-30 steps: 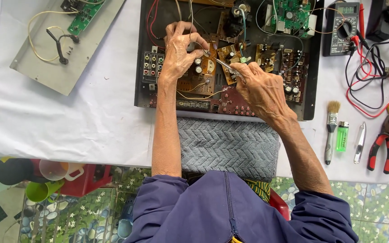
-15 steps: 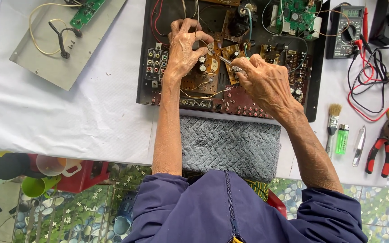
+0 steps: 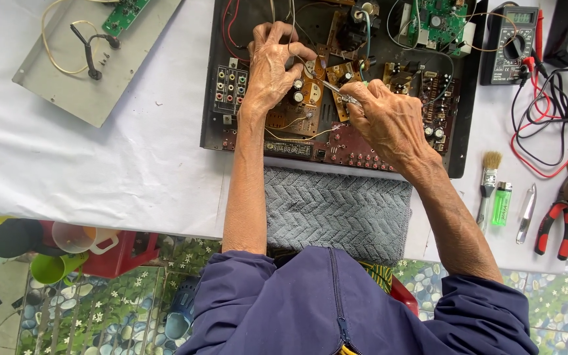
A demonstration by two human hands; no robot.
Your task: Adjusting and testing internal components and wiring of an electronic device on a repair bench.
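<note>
We are seeing bright, even daylight, soft shadows under the hands, no glare, sharp focus, slight edge stretching.

Two hands at work inside an opened amplifier chassis [image 3: 218, 125].
The left hand [image 3: 272, 69] pinches a brown circuit board [image 3: 304, 98]; just beside it, the right hand [image 3: 389, 121] holds a thin metal tool [image 3: 338, 93] with its tip on that board.

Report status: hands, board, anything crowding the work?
Left hand steadies the brown circuit board. Right hand pinches a thin metal tool, tip on the board. Loose wires crowd the chassis.
</note>
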